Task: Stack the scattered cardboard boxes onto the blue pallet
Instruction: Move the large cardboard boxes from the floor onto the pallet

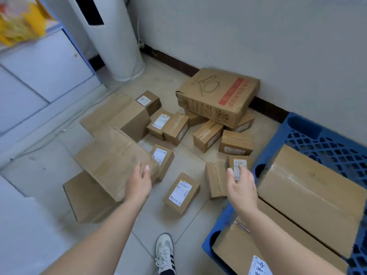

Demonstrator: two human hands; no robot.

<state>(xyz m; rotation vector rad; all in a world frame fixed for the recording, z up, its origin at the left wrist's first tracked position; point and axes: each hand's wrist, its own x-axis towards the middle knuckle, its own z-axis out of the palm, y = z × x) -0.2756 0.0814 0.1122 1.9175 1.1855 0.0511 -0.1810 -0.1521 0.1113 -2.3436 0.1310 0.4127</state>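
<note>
— Cardboard all over the tiled floor (190, 221). Where is the blue pallet (325, 143)?

— At the right, against the wall (258, 36). 2 big flat boxes lie on it: the far pallet box (313, 195) and the near pallet box (238, 253), which has a handwritten white label at its near edge.

— And the hands?

— Both reach out over the floor pile and hold nothing. The left hand (139, 183) has its fingers straight and slightly spread over the near right corner of a large tilted box (113, 159). I cannot tell whether the fingertips touch it. The right hand (241, 187) has its fingers loose and apart, above a small labelled box (239, 165) just beside the pallet's left edge.

— What lies between the 2 hands?

— A white-label box (181, 193) flat on the floor, and to its right a narrow box (215, 179), just beside the one under the right hand.

— Farther back?

— A red-stripe box (216, 94), wide and dented, sits tilted near the far wall, propped on smaller boxes. More small boxes cluster in front of it. A second large box (119, 116) lies to the left of those, with a small cube-like box (149, 101) at its far right corner.

— Anything else?

— A pale cabinet (39, 76) runs along the left. A white cylindrical appliance (111, 46) stands in the far left corner. A white shoe (164, 253) with dark stripes shows at the near edge, between the forearms.
</note>
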